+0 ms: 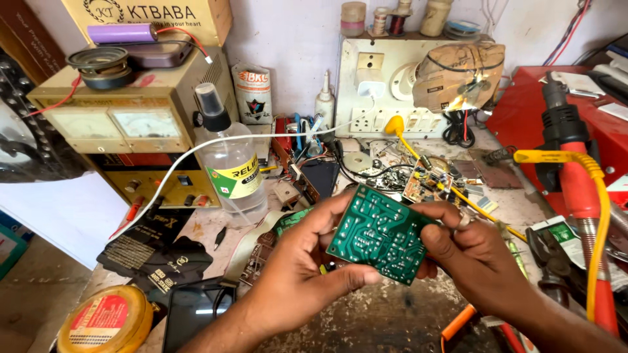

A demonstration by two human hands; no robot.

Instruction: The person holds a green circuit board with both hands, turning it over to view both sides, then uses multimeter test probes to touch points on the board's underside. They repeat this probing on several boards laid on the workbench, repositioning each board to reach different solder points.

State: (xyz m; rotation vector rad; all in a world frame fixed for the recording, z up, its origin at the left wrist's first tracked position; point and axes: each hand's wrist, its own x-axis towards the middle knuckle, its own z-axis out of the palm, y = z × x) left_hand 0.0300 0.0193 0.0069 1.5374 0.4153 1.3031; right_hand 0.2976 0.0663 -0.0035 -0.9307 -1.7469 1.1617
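Far face of board [381,233] turned away, unseen. Board edges hidden under fingers of left hand [297,274] and right hand [471,252]. Tin [104,320] cut by bottom edge. Parts heap [425,180] too small to tell.

we've got bright, even daylight here, and the white wall [288,39] is nearly washed out. soft shadows sit under our hands on the bench [386,314]. the centre's sharp, while the edges bow and smear slightly.
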